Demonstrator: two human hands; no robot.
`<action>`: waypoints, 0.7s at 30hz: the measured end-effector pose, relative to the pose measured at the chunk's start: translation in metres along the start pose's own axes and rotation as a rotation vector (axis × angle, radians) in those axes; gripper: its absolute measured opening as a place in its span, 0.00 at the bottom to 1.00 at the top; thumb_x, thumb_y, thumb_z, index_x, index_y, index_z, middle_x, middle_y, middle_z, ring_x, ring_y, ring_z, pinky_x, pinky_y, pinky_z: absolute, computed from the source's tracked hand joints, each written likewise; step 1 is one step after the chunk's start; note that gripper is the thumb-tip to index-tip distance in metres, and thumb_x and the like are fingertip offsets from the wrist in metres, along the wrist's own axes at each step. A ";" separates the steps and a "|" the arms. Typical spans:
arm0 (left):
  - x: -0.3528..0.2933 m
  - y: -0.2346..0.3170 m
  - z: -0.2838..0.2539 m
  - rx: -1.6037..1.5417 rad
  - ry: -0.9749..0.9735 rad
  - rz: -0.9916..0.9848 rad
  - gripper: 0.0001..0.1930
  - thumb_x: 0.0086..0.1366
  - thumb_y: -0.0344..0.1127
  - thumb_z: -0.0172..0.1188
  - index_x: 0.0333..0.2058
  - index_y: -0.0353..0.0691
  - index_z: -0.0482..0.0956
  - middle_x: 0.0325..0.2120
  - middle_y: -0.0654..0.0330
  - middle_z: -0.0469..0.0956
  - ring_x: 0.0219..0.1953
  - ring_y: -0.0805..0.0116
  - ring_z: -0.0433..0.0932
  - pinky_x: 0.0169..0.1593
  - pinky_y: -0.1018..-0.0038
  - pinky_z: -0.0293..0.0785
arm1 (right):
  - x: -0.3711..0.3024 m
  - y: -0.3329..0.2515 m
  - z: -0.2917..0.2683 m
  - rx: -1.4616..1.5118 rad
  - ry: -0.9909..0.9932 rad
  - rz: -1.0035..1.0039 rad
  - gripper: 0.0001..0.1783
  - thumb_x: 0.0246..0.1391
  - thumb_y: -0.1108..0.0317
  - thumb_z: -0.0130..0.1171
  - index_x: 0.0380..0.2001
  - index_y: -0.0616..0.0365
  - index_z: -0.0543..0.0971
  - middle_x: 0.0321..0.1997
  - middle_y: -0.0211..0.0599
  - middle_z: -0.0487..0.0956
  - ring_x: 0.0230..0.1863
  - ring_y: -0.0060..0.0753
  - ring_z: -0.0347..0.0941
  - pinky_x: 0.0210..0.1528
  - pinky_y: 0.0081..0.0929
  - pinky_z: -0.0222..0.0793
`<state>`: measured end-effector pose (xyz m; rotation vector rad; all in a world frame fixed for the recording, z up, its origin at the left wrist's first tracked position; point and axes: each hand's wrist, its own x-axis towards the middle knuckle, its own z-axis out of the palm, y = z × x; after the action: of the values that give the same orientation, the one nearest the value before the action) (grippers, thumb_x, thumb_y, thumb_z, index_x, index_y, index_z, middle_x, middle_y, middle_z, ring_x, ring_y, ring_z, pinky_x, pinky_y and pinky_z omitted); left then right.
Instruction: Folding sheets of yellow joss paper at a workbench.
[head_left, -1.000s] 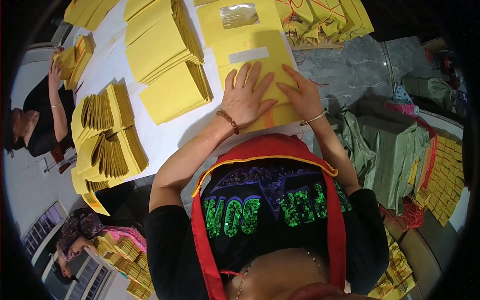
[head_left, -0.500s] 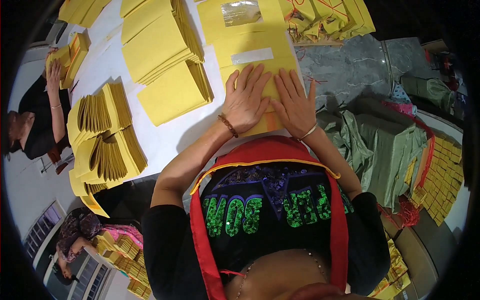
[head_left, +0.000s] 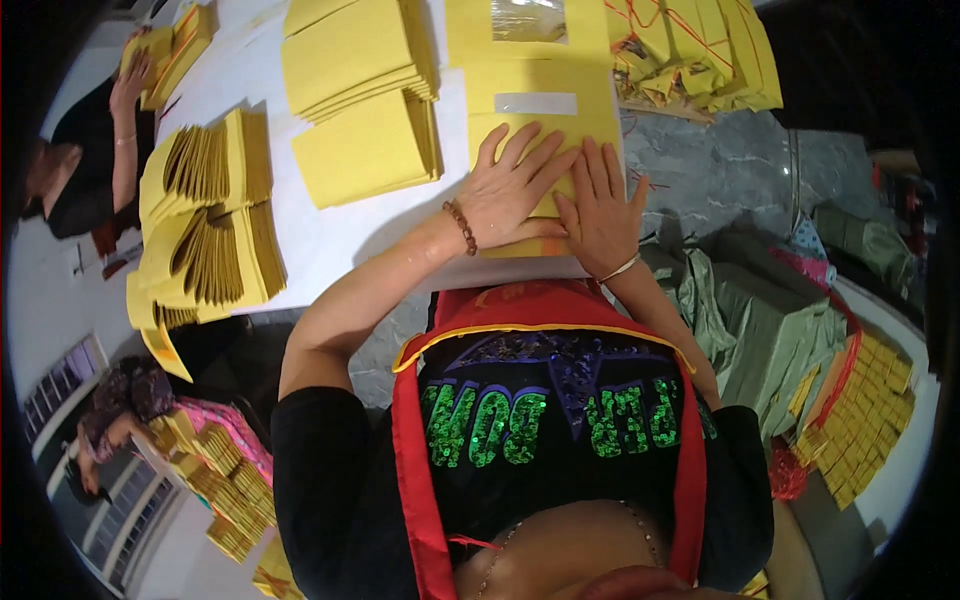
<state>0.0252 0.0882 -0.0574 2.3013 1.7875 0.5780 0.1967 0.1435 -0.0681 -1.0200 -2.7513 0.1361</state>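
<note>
My left hand (head_left: 515, 185) lies flat with fingers spread on a yellow paper sheet (head_left: 490, 105) at the near edge of the table. Beside it my right hand (head_left: 603, 215) also rests palm down on the same paper, its fingers stretched out and thumb close to my left hand. A silver strip (head_left: 537, 103) shows on the paper just beyond my fingertips. Further off lies a yellow sheet with a wider silver foil patch (head_left: 530, 20). Beneath my palms the paper is hidden, though a patch of orange shows near its closest edge.
Left of my hands, stacked yellow papers (head_left: 365, 155) lie on the white tabletop (head_left: 340, 235). Fanned, folded yellow bundles (head_left: 215, 260) stand further left. A co-worker's hand (head_left: 130, 85) touches a yellow bundle. Green wrapped packages (head_left: 765, 320) and tied yellow bundles (head_left: 860, 420) sit at right.
The view has shifted, so the table's things sit differently in the picture. My left hand's fingers have spread and its thumb lies lower, while both hands stay flat on the paper.
</note>
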 end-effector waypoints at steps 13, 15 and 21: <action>-0.010 0.013 0.003 0.234 0.044 0.176 0.24 0.50 0.42 0.60 0.43 0.33 0.72 0.42 0.52 0.71 0.45 0.59 0.69 0.45 0.69 0.67 | 0.000 0.000 -0.004 0.041 -0.043 0.045 0.28 0.55 0.56 0.46 0.59 0.54 0.62 0.66 0.34 0.57 0.66 0.39 0.51 0.54 0.69 0.44; -0.012 0.015 0.007 0.295 0.078 0.176 0.24 0.49 0.40 0.59 0.43 0.33 0.72 0.40 0.53 0.71 0.43 0.61 0.70 0.43 0.70 0.68 | 0.007 0.012 -0.011 0.150 -0.056 0.033 0.27 0.54 0.58 0.46 0.57 0.53 0.64 0.65 0.34 0.59 0.64 0.39 0.53 0.54 0.63 0.48; -0.002 0.025 0.009 0.322 0.126 0.084 0.21 0.48 0.35 0.55 0.43 0.32 0.72 0.31 0.58 0.71 0.36 0.67 0.70 0.36 0.73 0.69 | 0.026 0.023 -0.006 0.187 0.068 0.010 0.22 0.52 0.61 0.49 0.52 0.54 0.70 0.60 0.36 0.65 0.55 0.40 0.62 0.51 0.40 0.60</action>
<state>0.0511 0.0801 -0.0568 2.6132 1.9751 0.4877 0.1937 0.1782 -0.0617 -0.9704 -2.6143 0.3459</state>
